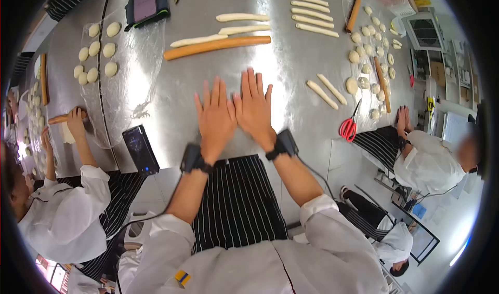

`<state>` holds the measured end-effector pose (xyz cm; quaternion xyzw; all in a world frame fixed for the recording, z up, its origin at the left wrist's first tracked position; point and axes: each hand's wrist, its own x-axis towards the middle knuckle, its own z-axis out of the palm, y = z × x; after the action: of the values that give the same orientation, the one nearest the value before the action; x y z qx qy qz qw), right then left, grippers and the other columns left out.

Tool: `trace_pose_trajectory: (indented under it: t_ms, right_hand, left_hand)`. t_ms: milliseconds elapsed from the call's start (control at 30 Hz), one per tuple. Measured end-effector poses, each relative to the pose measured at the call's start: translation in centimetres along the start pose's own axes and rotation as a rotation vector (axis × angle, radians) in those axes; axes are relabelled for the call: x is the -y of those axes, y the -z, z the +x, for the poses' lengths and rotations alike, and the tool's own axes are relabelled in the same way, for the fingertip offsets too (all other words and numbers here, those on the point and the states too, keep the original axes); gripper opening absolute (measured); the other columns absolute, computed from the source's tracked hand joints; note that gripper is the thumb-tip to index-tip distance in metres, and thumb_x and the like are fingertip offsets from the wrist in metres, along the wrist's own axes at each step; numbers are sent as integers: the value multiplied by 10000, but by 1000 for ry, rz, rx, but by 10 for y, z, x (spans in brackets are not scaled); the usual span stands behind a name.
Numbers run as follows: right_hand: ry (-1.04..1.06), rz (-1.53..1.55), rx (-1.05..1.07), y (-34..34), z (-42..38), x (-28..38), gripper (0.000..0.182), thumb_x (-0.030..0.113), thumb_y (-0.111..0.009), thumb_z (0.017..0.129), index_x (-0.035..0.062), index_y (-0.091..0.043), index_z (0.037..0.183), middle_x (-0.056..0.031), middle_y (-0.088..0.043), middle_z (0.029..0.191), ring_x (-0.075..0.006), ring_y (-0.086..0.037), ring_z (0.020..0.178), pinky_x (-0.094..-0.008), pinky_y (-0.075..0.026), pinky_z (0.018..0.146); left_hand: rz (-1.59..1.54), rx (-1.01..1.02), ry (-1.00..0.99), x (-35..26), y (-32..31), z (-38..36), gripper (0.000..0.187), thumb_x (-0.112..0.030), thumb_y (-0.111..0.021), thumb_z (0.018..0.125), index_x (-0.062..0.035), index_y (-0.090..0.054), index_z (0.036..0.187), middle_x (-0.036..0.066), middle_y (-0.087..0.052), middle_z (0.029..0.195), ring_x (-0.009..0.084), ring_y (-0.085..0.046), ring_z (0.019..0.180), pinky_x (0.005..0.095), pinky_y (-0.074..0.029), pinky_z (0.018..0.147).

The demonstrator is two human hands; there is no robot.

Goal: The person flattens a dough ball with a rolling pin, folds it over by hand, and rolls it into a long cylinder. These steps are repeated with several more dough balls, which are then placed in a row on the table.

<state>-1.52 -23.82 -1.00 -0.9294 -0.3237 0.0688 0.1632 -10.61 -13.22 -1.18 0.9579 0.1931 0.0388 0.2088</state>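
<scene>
Both of my hands lie palm down, side by side, over the metal table (182,86) near its front edge. My left hand (215,118) has its fingers spread, and my right hand (253,107) is stretched out beside it with the thumbs close together. Neither holds anything; whether a piece of dough is under the palms cannot be seen. Beyond the fingertips lies a long wooden rolling pin (218,47), with dough strips (242,17) just behind it. A phone (141,149) stands at the table edge to the left of my hands.
Round dough balls (109,50) sit on plastic film at left, others (351,85) at right. More dough strips (312,21) and red scissors (349,128) are at right. A co-worker's hand (77,122) grips a rolling pin at left; another person's hands (403,119) rest at right.
</scene>
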Motion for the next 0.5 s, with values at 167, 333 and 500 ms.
trace_pose_trajectory:
  t_ms: [167,333,500]
  right_hand:
    - [-16,44,145,13,-64,-6,709,330,-511,1096,2,-335,1700,-218,-299,1782,-437,-279,1640,-677,-175,1305]
    - [-6,14,44,7,-33,-14,687,280,-507,1089,-18,-347,1687,-246,-320,1762,-469,-268,1635,-702,-174,1292]
    - [28,9,-61,15,12,-22,637,255,-511,1087,-61,-415,1631,-263,-394,1713,-480,-334,1597,-651,-243,1294]
  left_hand:
    - [-56,112,-39,-4,6,-44,629,-282,-443,1106,7,-420,1664,159,-368,1768,440,-275,1646,665,-134,1314]
    - [-15,100,-36,-7,0,-41,643,-259,-482,1079,-2,-423,1666,178,-383,1756,441,-286,1641,650,-138,1321]
    - [42,-54,-9,-4,-7,34,621,-235,-494,1078,5,-442,1649,164,-384,1753,421,-268,1643,609,-172,1326]
